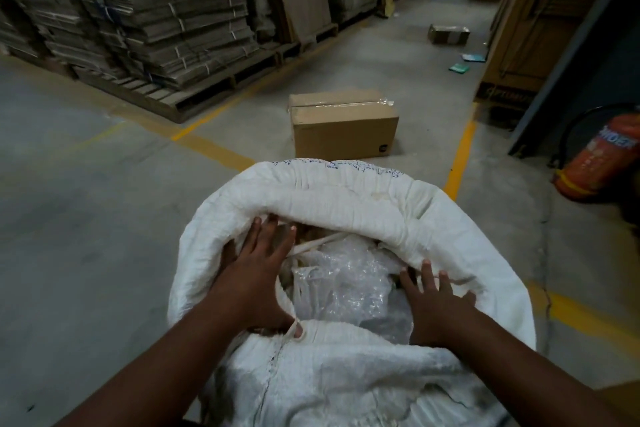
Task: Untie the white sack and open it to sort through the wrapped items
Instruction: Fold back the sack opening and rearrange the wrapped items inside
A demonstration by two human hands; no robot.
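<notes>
The left hand (254, 281) is laid flat inside the mouth of the white sack (346, 198), fingers straight and spread against the left wall. Its thumb is next to a loop of cord at the near rim, and whether the loop is hooked cannot be told. The right hand (434, 305) is spread likewise and pressed against the inside of the right rim. Between the two hands the wrapped items (349, 274), bundled in clear bubble wrap, are exposed, and a loose pale cord (311, 246) is draped across them. The sack is stood on the concrete floor (86, 218) just in front of the person, its mouth judged untied and partly rolled back. To open it well, the rim should be pushed outward evenly on both sides and folded down, and the cord lifted aside, so that fabric is not dragged over the wrapping. A taped cardboard box (343, 128) is set just beyond the sack, and a red fire extinguisher (599, 163) is propped well to the right.
</notes>
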